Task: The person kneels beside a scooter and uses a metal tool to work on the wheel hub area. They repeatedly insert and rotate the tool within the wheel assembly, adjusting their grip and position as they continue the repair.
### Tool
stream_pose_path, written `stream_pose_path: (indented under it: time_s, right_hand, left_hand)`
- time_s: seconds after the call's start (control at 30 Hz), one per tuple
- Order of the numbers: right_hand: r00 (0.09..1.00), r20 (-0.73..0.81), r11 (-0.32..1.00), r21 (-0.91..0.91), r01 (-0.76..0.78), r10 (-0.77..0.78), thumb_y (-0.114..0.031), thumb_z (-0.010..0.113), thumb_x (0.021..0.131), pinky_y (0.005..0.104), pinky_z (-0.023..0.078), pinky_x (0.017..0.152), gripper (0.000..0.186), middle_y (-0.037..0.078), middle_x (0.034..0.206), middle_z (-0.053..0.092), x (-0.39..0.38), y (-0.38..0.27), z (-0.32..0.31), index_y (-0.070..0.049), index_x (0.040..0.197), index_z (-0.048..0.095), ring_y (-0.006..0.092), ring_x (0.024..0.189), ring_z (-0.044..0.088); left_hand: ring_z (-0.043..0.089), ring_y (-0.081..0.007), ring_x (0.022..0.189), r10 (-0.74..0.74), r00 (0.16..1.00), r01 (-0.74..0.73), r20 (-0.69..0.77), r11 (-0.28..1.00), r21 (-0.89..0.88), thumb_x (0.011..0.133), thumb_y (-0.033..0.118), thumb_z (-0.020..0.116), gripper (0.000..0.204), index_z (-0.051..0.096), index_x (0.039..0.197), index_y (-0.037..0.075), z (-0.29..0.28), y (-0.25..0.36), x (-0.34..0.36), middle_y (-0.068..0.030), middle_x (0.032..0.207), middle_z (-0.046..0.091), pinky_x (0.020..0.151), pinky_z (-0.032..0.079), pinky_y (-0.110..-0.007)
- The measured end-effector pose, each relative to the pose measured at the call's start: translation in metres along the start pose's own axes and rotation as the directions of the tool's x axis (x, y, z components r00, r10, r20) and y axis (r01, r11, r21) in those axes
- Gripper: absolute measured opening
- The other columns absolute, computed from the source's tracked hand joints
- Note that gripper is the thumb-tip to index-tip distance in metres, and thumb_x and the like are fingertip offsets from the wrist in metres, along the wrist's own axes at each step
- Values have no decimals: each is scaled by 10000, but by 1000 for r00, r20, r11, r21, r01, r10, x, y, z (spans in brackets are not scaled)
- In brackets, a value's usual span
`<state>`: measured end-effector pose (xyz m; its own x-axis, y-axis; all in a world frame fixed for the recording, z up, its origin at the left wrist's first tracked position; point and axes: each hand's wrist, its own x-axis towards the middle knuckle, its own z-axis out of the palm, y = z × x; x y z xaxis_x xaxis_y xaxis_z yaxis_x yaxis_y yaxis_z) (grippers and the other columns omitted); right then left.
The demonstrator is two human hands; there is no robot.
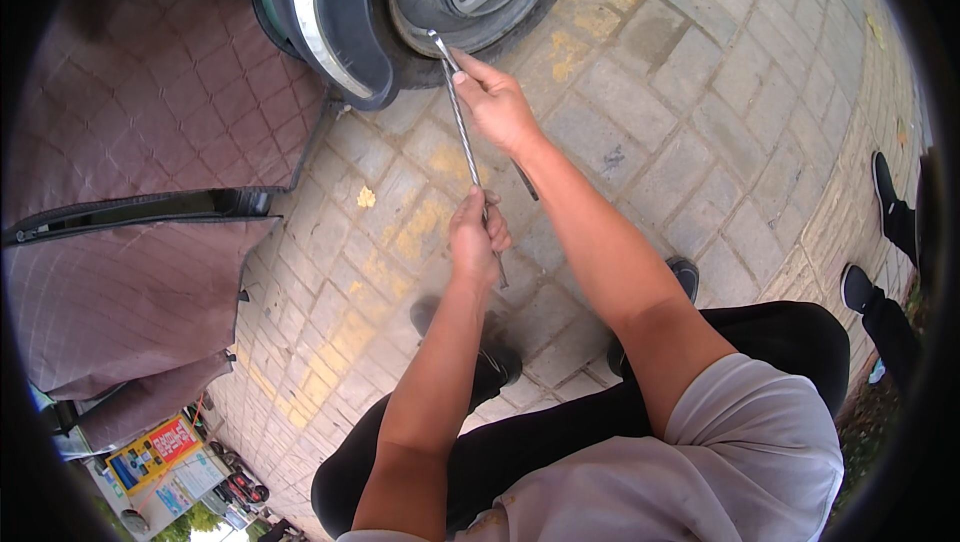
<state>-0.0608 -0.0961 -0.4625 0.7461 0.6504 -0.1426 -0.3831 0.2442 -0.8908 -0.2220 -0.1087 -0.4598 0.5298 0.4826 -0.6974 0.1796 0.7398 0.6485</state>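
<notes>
A long twisted metal rod slants up from my left hand, whose fingers are wrapped round its lower part. My right hand grips a metal bar with a bright, slightly bent tip; its dark lower end sticks out below my wrist. The upper end of the twisted rod meets or passes close by the bar at my right fingers; whether they touch I cannot tell. Just beyond both tools is a vehicle wheel with a black tire and a grey hub, partly cut off by the top edge.
A dark fender with a silver strip curves beside the wheel. Maroon quilted covers hang at the left. Grey paving with worn yellow paint lies below. Another person's shoes stand at the right. Colourful signs show at lower left.
</notes>
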Motion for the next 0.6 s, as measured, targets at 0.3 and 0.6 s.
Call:
stream_pose_path:
  time_s: [0.3, 0.6]
  right_hand:
    - [929, -20, 866, -369, 337, -370, -115, 529, 935, 305, 488, 849, 352, 172, 1116, 658, 6, 17, -7, -131, 1283, 575, 247, 991, 652]
    - [980, 47, 830, -525, 188, -192, -114, 534, 938, 283, 453, 925, 341, 143, 1206, 635, 2, -13, -14, -101, 1276, 580, 205, 1086, 617]
  left_hand:
    - [285, -91, 411, 8, 1000, -8, -19, 1000, 25, 1013, 316, 422, 306, 505, 890, 47, 3, 1, -2, 7, 516, 349, 400, 237, -249]
    - [277, -92, 410, -2, 1000, 2, -27, 1000, 5, 1010, 316, 430, 307, 509, 885, 47, 5, 3, -3, 8, 513, 346, 404, 228, -252]
